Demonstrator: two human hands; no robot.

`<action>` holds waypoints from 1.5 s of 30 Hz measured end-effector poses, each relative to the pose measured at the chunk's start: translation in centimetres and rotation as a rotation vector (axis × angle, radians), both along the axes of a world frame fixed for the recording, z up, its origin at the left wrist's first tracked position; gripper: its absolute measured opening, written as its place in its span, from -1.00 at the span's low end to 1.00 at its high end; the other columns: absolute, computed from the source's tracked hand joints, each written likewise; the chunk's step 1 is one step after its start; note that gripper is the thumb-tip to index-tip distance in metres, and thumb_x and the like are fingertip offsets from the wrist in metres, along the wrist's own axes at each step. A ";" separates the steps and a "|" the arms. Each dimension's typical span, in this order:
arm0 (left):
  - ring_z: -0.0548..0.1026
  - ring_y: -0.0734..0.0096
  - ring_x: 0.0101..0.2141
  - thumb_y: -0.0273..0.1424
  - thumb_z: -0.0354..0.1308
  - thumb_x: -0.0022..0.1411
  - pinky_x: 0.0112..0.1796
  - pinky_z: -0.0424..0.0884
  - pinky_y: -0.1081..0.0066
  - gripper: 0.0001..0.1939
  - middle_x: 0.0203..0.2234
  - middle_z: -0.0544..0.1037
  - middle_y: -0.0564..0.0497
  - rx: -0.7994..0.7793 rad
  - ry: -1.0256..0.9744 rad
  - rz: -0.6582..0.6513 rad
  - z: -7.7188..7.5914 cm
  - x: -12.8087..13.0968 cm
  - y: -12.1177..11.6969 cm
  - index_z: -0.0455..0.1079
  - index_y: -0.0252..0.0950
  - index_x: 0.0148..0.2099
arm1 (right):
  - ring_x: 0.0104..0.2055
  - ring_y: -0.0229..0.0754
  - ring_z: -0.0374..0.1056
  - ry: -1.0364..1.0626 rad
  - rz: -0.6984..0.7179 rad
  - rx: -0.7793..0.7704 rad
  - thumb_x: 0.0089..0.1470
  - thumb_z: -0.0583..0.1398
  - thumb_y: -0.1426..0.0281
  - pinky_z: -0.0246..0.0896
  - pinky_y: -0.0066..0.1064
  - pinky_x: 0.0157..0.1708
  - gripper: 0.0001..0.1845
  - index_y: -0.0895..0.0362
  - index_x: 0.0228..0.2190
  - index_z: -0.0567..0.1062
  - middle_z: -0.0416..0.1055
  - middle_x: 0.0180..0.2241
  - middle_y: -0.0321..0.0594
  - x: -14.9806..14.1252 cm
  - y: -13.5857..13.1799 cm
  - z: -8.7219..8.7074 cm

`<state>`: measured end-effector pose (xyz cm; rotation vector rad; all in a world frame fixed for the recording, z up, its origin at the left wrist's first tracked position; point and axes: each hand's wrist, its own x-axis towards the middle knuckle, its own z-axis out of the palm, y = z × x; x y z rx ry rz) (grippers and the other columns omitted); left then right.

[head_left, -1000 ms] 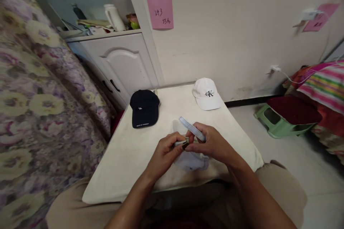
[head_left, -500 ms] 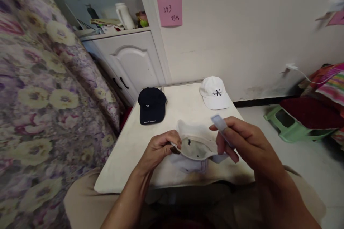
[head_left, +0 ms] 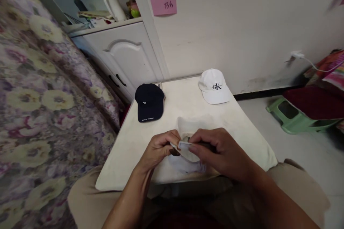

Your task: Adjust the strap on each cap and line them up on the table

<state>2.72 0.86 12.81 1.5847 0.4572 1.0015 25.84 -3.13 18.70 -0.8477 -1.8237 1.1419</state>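
Observation:
A pale cap [head_left: 185,165] lies at the front of the table, its opening facing me and its brim away. My left hand [head_left: 160,150] pinches the cap's back edge beside a small dark brass-coloured buckle [head_left: 174,152]. Between the thumb and fingers of my right hand [head_left: 221,152] is the cap's light strap [head_left: 185,145]. The strap's end lies close to the buckle; whether it has entered the buckle I cannot tell. My right hand covers part of the cap's inside.
A navy cap [head_left: 149,102] stands at the table's back left and a white cap [head_left: 214,86] at its back right. The table [head_left: 120,164] has a cream cover. A flowered curtain [head_left: 40,114] hangs left, and a green stool [head_left: 298,118] stands right.
My right hand has moved left with the strap, bringing its end from the right side over to the buckle. My left hand has stayed on the cap's edge. The view has shifted slightly.

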 end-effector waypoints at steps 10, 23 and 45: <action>0.37 0.36 -0.37 -0.25 0.24 0.26 -0.33 0.27 0.39 -0.79 -0.44 0.45 -0.02 -0.002 0.032 0.025 0.1 0.4 -0.3 0.49 -0.30 -0.33 | -0.53 -0.38 0.18 -0.048 -0.044 -0.009 0.19 0.20 0.33 0.04 -0.51 -0.52 -0.80 0.14 -0.43 0.52 0.36 -0.56 -0.40 -0.4 -0.2 -0.6; 0.36 0.40 -0.40 -0.25 0.26 0.24 -0.37 0.27 0.42 -0.78 -0.47 0.43 0.00 -0.018 0.023 0.033 0.2 0.6 -0.2 0.49 -0.31 -0.35 | -0.49 -0.37 0.22 0.028 0.006 -0.096 0.15 0.22 0.38 0.06 -0.52 -0.49 -0.86 0.16 -0.41 0.57 0.39 -0.54 -0.39 -0.6 0.6 -1.1; 0.33 0.42 -0.43 -0.22 0.27 0.22 -0.40 0.23 0.43 -0.74 -0.48 0.41 0.00 -0.060 0.087 0.052 0.1 0.7 -0.4 0.48 -0.32 -0.36 | -0.49 -0.36 0.14 0.055 0.154 -0.191 0.16 0.21 0.35 0.03 -0.50 -0.48 -0.82 0.16 -0.43 0.54 0.29 -0.53 -0.38 0.1 1.5 -1.5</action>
